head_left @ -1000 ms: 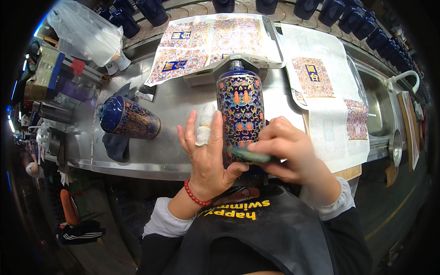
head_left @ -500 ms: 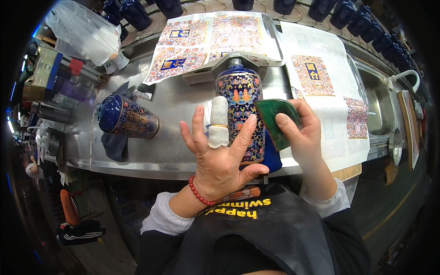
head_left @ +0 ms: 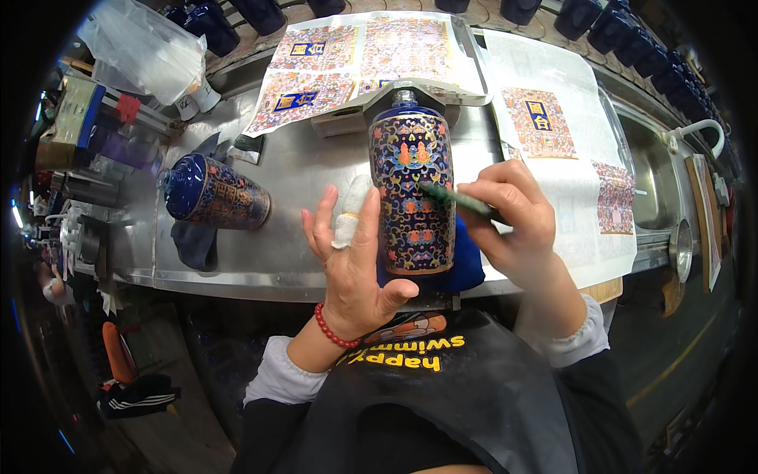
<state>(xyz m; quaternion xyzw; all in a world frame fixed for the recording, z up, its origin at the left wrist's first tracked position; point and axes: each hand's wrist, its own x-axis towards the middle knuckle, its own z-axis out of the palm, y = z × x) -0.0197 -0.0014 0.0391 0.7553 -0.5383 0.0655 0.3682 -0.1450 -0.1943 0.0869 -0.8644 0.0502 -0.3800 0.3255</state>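
A dark blue bottle with a dense floral pattern lies in front of me, its neck pointing away. My right hand grips a green scraper, seen nearly edge-on, its tip at the bottle's patterned face. Along the bottle's left side, my left hand holds nothing, its fingers apart. One of its fingers wears a white fabric cover, and red beads circle the wrist. Bunched blue cloth shows under the bottle's right side. Further left, a second patterned blue bottle lies tilted on a dark cloth.
Printed decal sheets rest over a metal stand at the back, and another white decal sheet covers the right side. Beyond them stand rows of blue bottles. A sink is at far right; a plastic bag sits back left.
My right hand has turned the scraper from broadside to nearly edge-on and brought it left over the bottle. My left hand has shifted left, its fingers drawn closer together beside the bottle.
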